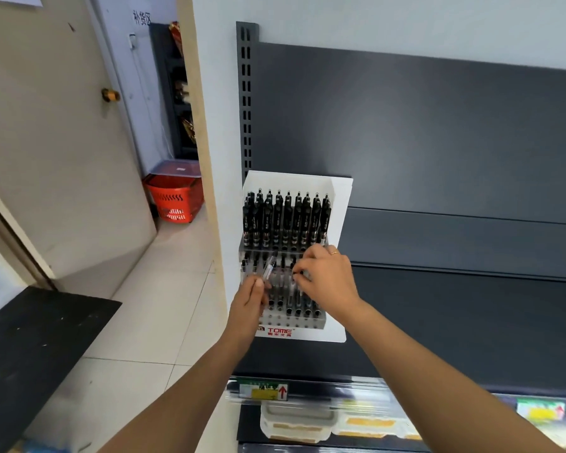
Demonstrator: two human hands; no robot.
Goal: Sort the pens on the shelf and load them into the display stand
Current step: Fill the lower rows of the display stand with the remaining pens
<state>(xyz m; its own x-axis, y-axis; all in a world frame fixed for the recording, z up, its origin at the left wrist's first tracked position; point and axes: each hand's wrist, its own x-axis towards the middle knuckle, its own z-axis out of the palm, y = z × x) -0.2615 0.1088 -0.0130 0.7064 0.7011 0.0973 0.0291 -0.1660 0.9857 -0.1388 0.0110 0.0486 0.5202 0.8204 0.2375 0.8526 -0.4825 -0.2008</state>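
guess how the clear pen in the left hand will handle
The clear pen looks like a thin plastic barrel, so probably stiff and light. Its smooth round body would likely roll on the shelf. The left hand pinches one end, so it may pivot.

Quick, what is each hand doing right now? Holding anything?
Left hand: holds a clear pen.
Right hand: fingers pinch the top of a dark pen in the stand.

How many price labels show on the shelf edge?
2. A red-arrow label sits on the shelf edge below the display stand; a blurred label sits far right. The forearm may hide more.
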